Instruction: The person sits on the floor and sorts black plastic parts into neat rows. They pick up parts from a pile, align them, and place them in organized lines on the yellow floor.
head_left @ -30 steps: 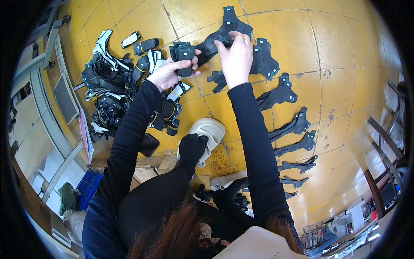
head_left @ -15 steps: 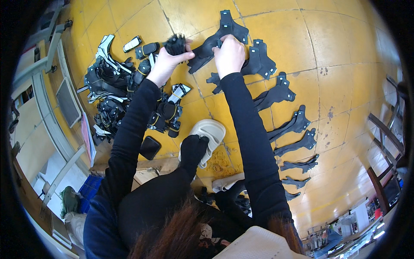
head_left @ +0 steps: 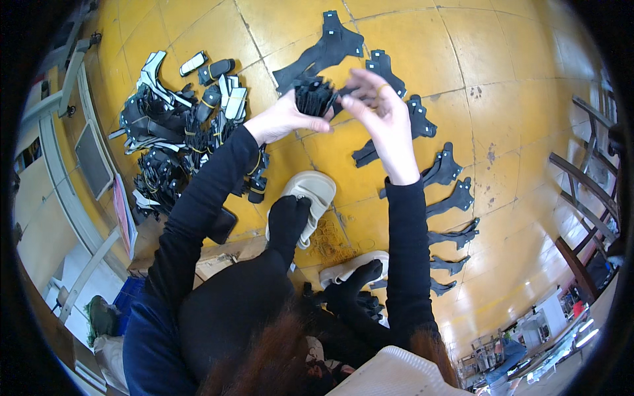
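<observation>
My left hand (head_left: 288, 119) is closed around a thick bundle of black socks (head_left: 313, 97), their folded edges packed together. Beside it, my right hand (head_left: 382, 109) has its fingers apart and a little blurred, its thumb close to the bundle's right side. A thin yellow loop (head_left: 382, 87) shows on one of its fingers. Beyond the hands, black socks (head_left: 328, 47) with small white marks lie flat on the floor. More flat black socks (head_left: 444, 166) run in a row down the right, partly behind my right forearm.
A heap of black and white bundles (head_left: 155, 122) lies on the yellow tiled floor (head_left: 422, 39) at the left. Yellow rubber bands (head_left: 328, 241) lie by my sandal (head_left: 314, 198). A metal-framed rack (head_left: 56, 158) stands far left, dark wooden frames (head_left: 581, 178) far right.
My left hand has moved right and nearer with the bundle. My right hand has come off the far flat socks, moved right and nearer, and its fingers have spread.
</observation>
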### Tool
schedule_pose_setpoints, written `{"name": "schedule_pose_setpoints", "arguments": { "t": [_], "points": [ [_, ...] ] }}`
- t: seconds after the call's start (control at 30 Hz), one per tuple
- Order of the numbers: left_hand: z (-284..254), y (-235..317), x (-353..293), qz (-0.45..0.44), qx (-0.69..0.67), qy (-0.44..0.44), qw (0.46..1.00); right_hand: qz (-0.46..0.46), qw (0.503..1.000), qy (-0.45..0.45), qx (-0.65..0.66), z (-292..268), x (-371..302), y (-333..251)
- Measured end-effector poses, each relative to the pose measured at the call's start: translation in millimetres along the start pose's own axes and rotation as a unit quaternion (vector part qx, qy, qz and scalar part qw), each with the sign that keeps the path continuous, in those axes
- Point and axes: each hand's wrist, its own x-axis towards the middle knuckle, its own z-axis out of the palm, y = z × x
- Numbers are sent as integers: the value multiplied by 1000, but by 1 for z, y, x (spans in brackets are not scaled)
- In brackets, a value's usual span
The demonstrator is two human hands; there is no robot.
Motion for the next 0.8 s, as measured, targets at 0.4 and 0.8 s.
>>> {"name": "schedule_pose_setpoints", "arguments": {
  "t": [0.4, 0.8],
  "points": [
    [45, -84, -49, 79, 513, 119, 847, -139, 898, -76, -411, 32, -80, 121],
    [35, -113, -65, 177, 577, 144, 784, -100, 913, -111, -380, 37, -95, 136]
  ]
}}
